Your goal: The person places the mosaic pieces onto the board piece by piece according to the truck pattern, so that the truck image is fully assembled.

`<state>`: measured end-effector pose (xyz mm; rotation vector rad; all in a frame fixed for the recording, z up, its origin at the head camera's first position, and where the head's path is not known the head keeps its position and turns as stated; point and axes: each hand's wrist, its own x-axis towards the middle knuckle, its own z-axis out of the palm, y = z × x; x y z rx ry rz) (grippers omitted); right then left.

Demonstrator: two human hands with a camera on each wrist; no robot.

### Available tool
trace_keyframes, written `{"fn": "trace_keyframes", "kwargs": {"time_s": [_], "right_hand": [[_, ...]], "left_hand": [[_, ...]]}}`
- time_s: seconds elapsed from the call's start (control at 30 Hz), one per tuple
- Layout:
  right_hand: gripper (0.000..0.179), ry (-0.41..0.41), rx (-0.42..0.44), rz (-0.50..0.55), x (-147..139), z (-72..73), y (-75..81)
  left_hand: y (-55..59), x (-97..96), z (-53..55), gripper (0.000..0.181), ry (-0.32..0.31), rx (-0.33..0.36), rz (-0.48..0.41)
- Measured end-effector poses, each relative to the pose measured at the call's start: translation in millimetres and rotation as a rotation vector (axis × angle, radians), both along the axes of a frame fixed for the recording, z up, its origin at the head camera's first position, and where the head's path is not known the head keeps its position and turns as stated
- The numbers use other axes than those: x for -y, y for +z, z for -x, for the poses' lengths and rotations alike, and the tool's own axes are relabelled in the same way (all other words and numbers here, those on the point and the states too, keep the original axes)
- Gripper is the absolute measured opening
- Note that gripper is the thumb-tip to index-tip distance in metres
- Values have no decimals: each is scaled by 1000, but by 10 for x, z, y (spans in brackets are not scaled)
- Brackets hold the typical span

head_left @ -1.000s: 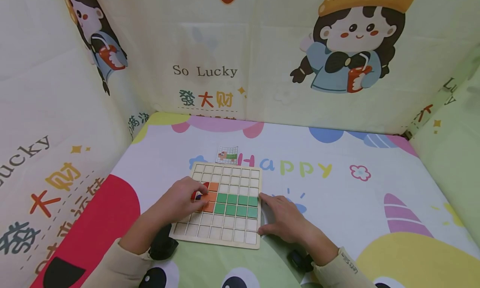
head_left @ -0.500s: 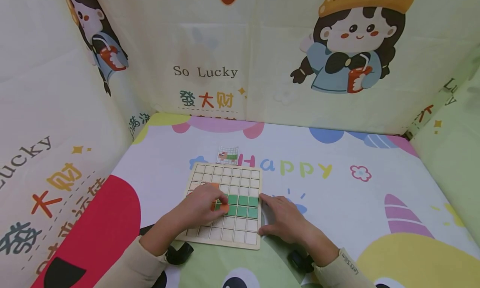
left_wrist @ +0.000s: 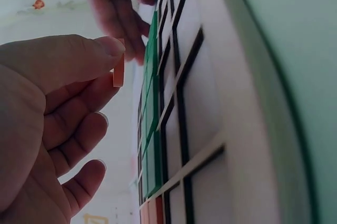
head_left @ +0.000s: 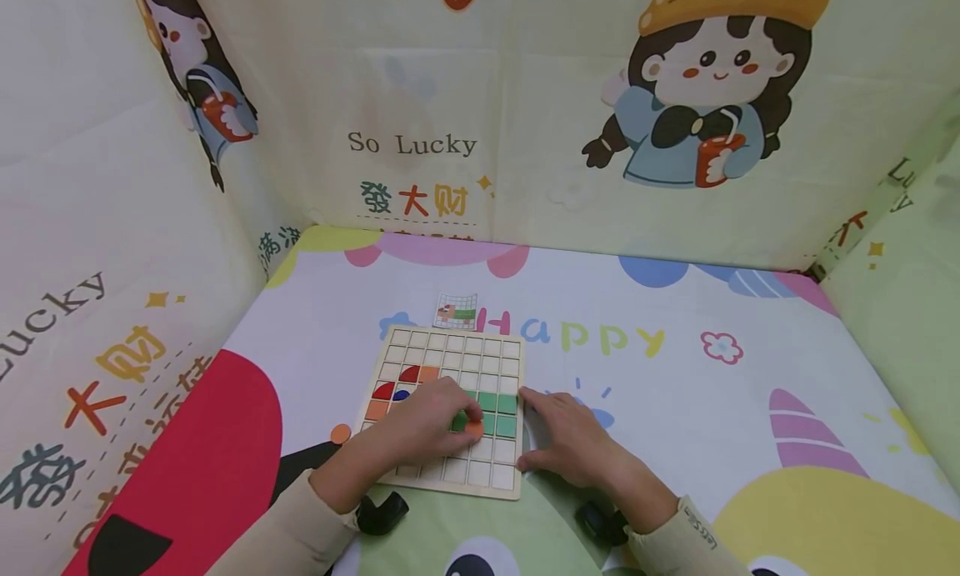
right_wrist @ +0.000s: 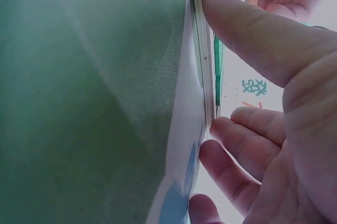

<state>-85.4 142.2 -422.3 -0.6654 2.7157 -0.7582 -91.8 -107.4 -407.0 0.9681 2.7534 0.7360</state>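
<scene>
A wooden grid board [head_left: 512, 365] lies on the table, with green tiles [head_left: 506, 403], orange tiles [head_left: 428, 374] and red-and-blue pieces set in some squares. My left hand [head_left: 431, 422] is over it and pinches a thin orange disc [head_left: 474, 429] between thumb and index finger. In the left wrist view the disc [left_wrist: 119, 71] stands on edge, apart from the tiles, the other fingers loosely bent. My right hand [head_left: 566, 434] rests along the board's right edge, thumb and fingertips touching the rim [right_wrist: 202, 50]. The left hand hides part of the middle squares.
Another orange disc [head_left: 341, 433] lies on the table just left of the board. A small printed picture card [head_left: 455, 311] lies behind the board's far edge. Printed cloth walls [head_left: 540, 126] stand behind and at both sides. Black wrist devices [head_left: 381, 513] are near both wrists.
My left hand has moved right across the board from the red and orange pieces to above the green tiles, carrying the orange disc. The right hand has stayed at the right edge.
</scene>
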Motion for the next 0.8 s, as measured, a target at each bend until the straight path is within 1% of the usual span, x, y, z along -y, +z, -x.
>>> {"fn": "trace_keyframes", "kwargs": {"time_s": [0.23, 0.4, 0.6, 0.8], "right_hand": [[92, -1, -2, -3, 2, -3, -5], [92, -2, 3, -4, -1, -4, 4], [92, -2, 6, -9, -1, 5, 15], [91, -6, 6, -10, 6, 4, 21]], "left_hand": [[-40, -60, 5, 10, -37, 3, 15], [-35, -98, 0, 9, -52, 4, 33], [-30, -120, -11, 9, -59, 5, 58], [-32, -124, -26, 5, -68, -3, 52]]}}
